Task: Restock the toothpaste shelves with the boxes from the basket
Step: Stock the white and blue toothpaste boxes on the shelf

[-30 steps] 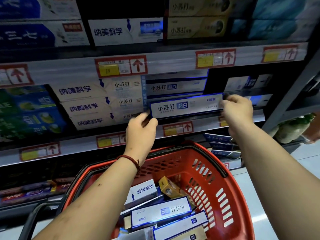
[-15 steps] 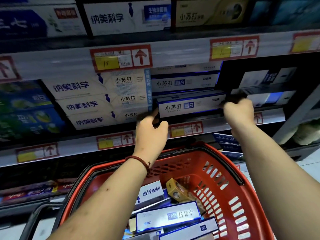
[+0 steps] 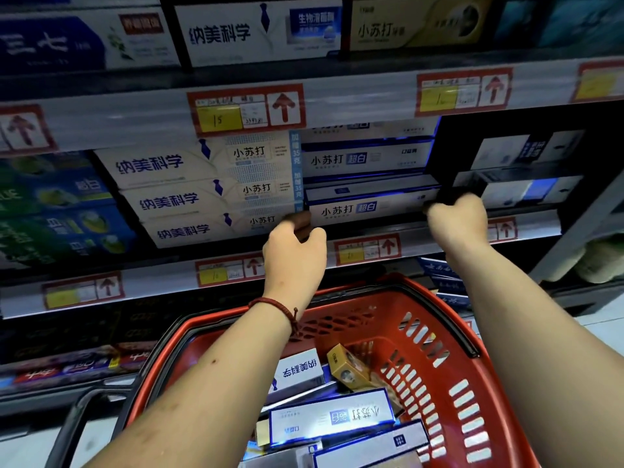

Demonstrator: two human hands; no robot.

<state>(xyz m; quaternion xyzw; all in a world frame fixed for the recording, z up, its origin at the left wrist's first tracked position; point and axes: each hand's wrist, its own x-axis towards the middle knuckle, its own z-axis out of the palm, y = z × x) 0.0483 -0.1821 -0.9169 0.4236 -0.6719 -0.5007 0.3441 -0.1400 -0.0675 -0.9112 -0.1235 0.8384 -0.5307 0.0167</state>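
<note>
A white toothpaste box with blue edges (image 3: 366, 209) lies lengthwise on the middle shelf (image 3: 415, 235), under a stack of like boxes (image 3: 366, 158). My left hand (image 3: 293, 255) grips its left end and my right hand (image 3: 456, 219) grips its right end, fingertips hidden behind the box. Below my arms stands the red basket (image 3: 435, 336), holding several more boxes: a blue-edged white one (image 3: 332, 417), a white one with blue writing (image 3: 299, 368) and a gold one (image 3: 347, 368).
Cream boxes (image 3: 189, 194) are stacked left of the held box, green and blue ones (image 3: 57, 211) further left. A dark gap with a few boxes (image 3: 520, 184) lies to the right. Price tags (image 3: 246, 109) line the shelf rails. More boxes fill the top shelf (image 3: 256, 32).
The box has gone from held out in front of the shelf to lying on it under the stack. Both hands moved forward and down with it, and the view drew closer.
</note>
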